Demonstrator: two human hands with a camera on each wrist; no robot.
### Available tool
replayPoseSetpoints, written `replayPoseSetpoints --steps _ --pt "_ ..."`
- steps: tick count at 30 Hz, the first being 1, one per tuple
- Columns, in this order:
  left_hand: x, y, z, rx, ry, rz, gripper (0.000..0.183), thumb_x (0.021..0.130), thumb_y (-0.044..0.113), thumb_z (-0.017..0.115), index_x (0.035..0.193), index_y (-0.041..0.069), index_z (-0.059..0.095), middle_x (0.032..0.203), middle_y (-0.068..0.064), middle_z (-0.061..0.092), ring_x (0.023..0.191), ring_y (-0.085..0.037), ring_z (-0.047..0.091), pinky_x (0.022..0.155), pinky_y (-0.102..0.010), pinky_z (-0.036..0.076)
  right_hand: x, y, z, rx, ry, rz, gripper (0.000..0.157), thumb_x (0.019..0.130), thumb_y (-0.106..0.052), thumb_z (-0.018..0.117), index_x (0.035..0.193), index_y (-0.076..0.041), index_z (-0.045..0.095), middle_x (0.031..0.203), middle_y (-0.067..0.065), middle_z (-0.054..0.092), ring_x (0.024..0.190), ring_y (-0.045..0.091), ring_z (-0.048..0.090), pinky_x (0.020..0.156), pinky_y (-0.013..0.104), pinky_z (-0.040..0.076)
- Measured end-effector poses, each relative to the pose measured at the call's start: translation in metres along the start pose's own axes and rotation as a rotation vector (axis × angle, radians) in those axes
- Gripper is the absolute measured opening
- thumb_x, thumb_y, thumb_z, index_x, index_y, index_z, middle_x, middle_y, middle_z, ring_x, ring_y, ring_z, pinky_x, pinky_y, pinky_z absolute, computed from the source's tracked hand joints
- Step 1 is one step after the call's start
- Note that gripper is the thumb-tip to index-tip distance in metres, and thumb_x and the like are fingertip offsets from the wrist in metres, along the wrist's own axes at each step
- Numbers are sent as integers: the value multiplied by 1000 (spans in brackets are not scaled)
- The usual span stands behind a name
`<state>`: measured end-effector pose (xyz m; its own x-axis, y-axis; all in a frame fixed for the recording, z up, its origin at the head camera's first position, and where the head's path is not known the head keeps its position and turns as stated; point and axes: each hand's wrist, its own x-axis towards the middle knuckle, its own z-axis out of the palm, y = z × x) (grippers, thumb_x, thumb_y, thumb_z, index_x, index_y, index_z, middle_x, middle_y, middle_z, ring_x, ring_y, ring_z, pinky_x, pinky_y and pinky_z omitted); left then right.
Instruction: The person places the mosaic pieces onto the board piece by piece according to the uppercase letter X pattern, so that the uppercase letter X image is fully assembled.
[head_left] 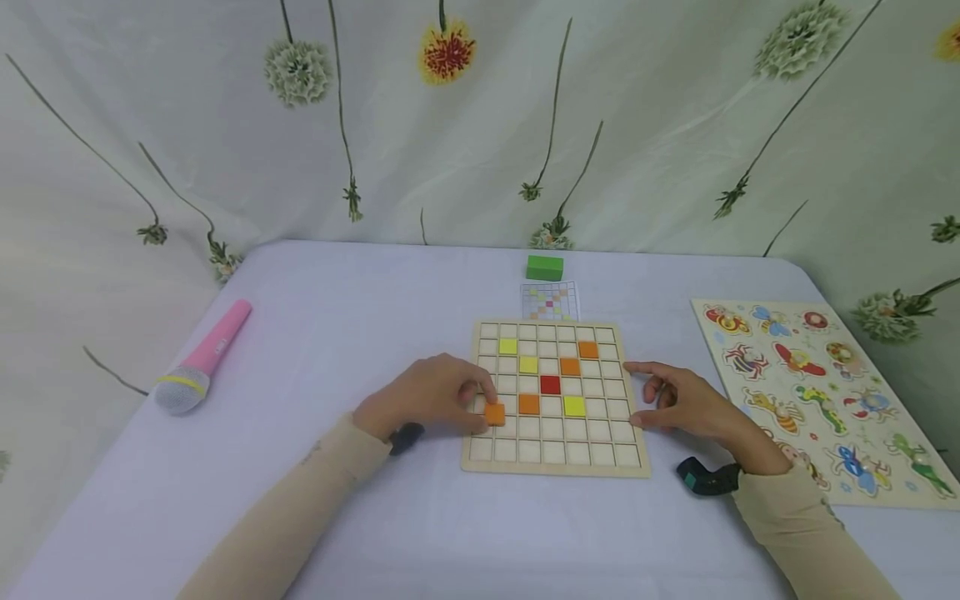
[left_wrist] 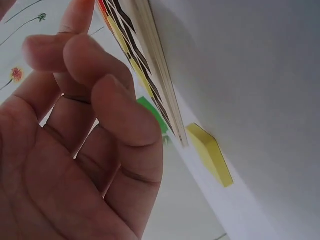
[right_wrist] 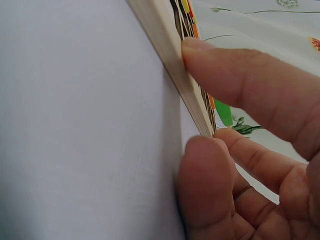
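Note:
My left hand (head_left: 435, 393) pinches an orange square tile (head_left: 495, 414) between thumb and index finger, over the lower left of a wooden grid board (head_left: 555, 469). In the left wrist view, its other fingers curl loosely beside the board's edge. At the board's right side is my right hand (head_left: 686, 403). Its thumb and outstretched index fingertip touch the edge, spread apart, while the other fingers bend inward. Several tiles sit in the grid cells: yellow ones, orange ones and a red tile (head_left: 551, 385) near the middle.
Behind the board lie a printed pattern card (head_left: 550, 312) and a green block (head_left: 544, 267). A yellow block (left_wrist: 210, 154) lies beside the board in the left wrist view. A pink toy microphone (head_left: 202, 358) is at left, an insect puzzle board (head_left: 821, 400) at right.

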<state>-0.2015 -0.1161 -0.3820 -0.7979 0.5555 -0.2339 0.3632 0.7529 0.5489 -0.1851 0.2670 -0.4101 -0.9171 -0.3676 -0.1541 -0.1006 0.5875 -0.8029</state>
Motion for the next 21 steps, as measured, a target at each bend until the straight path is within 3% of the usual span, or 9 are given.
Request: replayPoseSetpoints --steps 13,21 --pt "6 8 7 49 -38 28 20 88 23 91 101 29 77 69 6 50 68 -12 49 67 -31 37 0 1 -1 8 -1 -6 77 87 -5 88 151 11 50 99 7 55 76 17 48 65 26 42" --pt "7 9 9 46 -50 93 20 89 20 91 101 25 76 67 8 46 64 -9 46 64 -28 35 0 1 0 15 0 -10 76 87 -5 88 151 12 51 98 8 55 76 17 49 65 26 42"
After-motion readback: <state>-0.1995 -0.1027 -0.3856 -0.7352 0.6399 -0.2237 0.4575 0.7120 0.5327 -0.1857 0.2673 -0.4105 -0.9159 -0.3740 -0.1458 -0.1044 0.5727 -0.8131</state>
